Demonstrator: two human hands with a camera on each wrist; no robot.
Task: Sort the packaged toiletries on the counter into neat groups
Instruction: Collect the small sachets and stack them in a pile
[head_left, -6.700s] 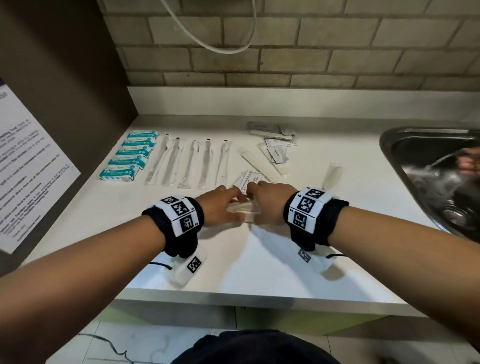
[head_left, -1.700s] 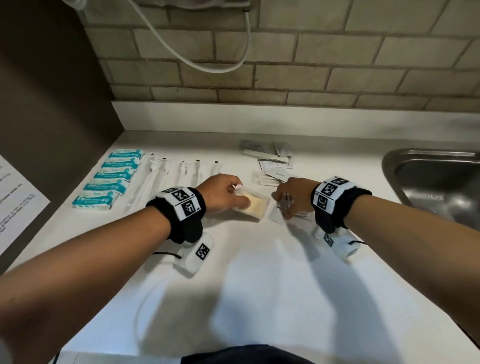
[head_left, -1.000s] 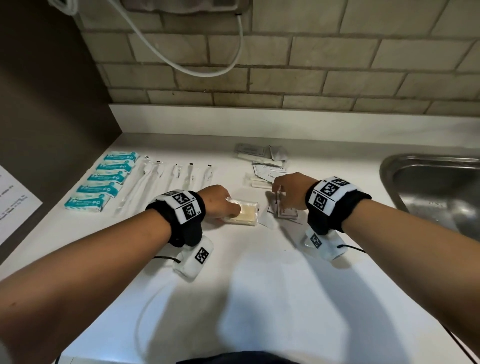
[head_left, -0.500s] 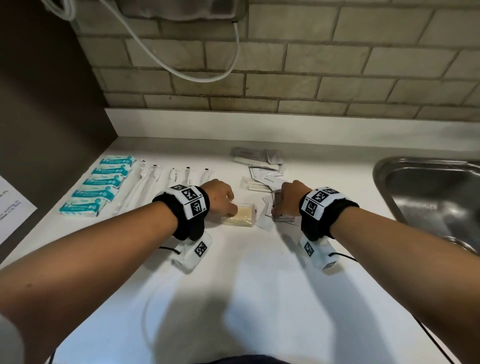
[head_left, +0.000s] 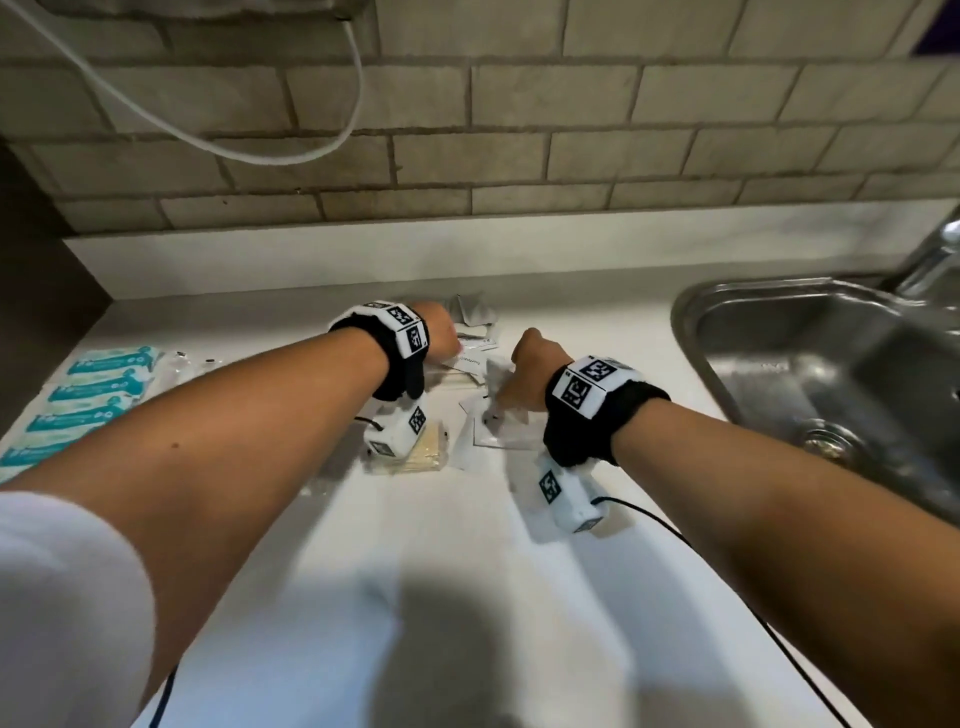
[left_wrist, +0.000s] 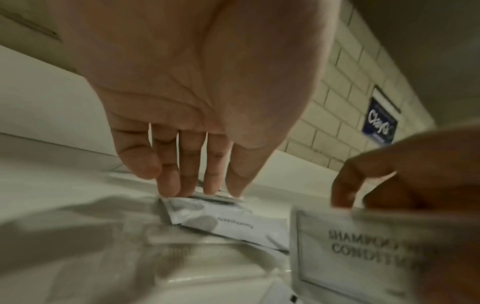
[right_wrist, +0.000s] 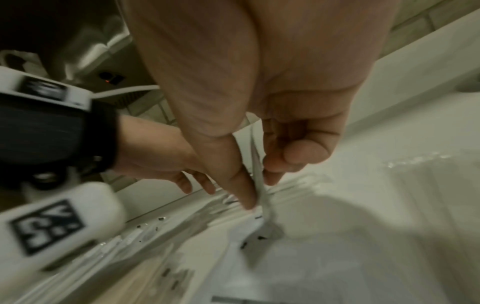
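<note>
My left hand (head_left: 442, 335) reaches to the loose pile of grey and white sachets (head_left: 475, 316) at the back of the counter. Its straight fingers (left_wrist: 193, 176) touch a toothpaste sachet (left_wrist: 228, 224). My right hand (head_left: 522, 371) pinches a few thin shampoo and conditioner sachets (left_wrist: 345, 259) on edge between thumb and fingers (right_wrist: 244, 185), standing them on the white counter (head_left: 467, 597). A yellowish flat pack (head_left: 428, 454) lies under my left wrist, untouched. Teal packets (head_left: 96, 387) sit in a row at far left, with clear-wrapped toothbrushes (head_left: 192, 364) beside them, mostly hidden by my arm.
A steel sink (head_left: 831, 374) with a tap (head_left: 930, 254) takes up the right side. A brick wall (head_left: 519, 156) and white upstand close the back, with a white cable (head_left: 223, 140) hanging on it. A dark panel stands at far left.
My left hand has let go of the yellowish pack and moved back to the sachet pile. My right hand still holds its sachets upright on the counter.
</note>
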